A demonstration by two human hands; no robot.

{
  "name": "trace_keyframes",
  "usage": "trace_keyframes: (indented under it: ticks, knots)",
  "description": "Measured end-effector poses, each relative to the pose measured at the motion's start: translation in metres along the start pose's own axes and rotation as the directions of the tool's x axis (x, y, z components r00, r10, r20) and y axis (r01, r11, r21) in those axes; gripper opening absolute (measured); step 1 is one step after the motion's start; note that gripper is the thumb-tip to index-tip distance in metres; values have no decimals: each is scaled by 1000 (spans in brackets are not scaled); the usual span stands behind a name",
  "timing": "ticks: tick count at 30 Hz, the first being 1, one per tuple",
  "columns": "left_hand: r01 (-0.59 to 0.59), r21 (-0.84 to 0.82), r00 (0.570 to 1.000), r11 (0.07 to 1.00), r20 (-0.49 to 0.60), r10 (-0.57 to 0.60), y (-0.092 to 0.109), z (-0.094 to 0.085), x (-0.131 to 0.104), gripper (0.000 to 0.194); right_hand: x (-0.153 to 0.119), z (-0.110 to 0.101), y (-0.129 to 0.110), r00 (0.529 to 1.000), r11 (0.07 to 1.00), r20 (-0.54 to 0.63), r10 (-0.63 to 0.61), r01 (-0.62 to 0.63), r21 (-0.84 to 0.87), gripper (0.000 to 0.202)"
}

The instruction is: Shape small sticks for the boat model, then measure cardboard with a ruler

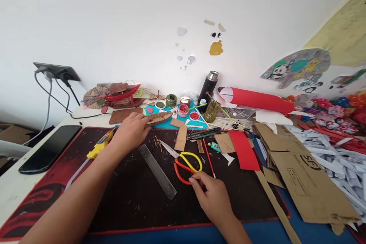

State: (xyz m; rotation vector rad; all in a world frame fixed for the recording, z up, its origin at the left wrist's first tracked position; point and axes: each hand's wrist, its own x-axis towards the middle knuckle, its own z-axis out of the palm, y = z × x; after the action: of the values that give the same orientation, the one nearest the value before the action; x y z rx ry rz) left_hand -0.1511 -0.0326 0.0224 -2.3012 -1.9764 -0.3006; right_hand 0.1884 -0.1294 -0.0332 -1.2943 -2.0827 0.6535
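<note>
My left hand [134,129] reaches to the far edge of the mat, its fingers closed over the near end of a brown cardboard boat hull [160,118]. Lower down, the thumb and forefinger of my right hand [210,194] pinch the handle end of a pair of scissors [190,162]. One handle loop is yellow, the other orange, and the blades point away to the upper left. A clear ruler [157,171] lies between my hands. Small cardboard pieces [180,139], a red pencil [209,158] and a black-and-green utility knife [203,134] lie beyond the scissors.
Open paint jars [171,101] and a black flask [208,89] stand at the back. Red model boats [120,95] sit back left. A phone [50,148] and yellow tape measure [101,145] lie left. Red card [244,150], flattened cardboard [303,183] and white paper strips [340,160] fill the right.
</note>
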Motion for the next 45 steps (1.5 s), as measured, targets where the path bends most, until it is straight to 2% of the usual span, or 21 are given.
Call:
trace_keyframes:
  ticks: [3,8,10,13,16,18,20,23,25,28,33,35,38,45]
  knots:
    - [8,53,999,999,40,-10,-1,10,11,38,-1,-2,-1,1000,997,2,24,-24,69,33]
    - [18,76,1000,997,19,-19,-7,27,18,32,0,-3,-3,996,973,54,76,-86,213,35]
    - [21,87,1000,996,4,-22,-9,26,18,30,5,-4,-6,993,960,79,92,-110,257,35]
    - [27,101,999,994,-35,-24,-8,17,13,30,18,-8,-13,989,936,106,101,-130,328,35]
    - [7,89,986,996,-164,8,-4,4,4,32,37,-11,-19,985,891,114,127,-164,424,35]
    - [-49,44,957,998,-285,60,1,0,-1,29,53,-13,-19,982,844,97,163,-190,502,37]
    - [-109,-2,923,994,-371,101,7,0,-6,28,70,-16,-15,974,782,63,217,-212,586,40]
    - [-183,-43,894,982,-423,147,16,5,-10,28,93,-20,-7,961,711,-11,277,-197,675,45]
    - [-237,-60,885,970,-424,190,23,8,-12,26,104,-22,-3,963,711,-38,268,-171,682,46]
    - [-304,-77,882,950,-400,250,34,11,-14,28,113,-20,-1,975,773,-30,220,-156,614,45]
    - [-359,-69,883,931,-348,314,48,10,-17,32,113,-7,-8,976,853,134,171,-215,475,42]
    - [-359,-63,883,931,-345,318,49,8,-18,32,112,-3,-11,971,868,177,161,-225,443,38]
    - [-376,-52,880,925,-331,340,49,6,-18,32,113,-1,-14,971,883,173,166,-225,411,33]
    - [-366,-90,905,926,-267,332,40,-6,-18,36,112,-2,-20,973,831,157,169,-227,508,39]
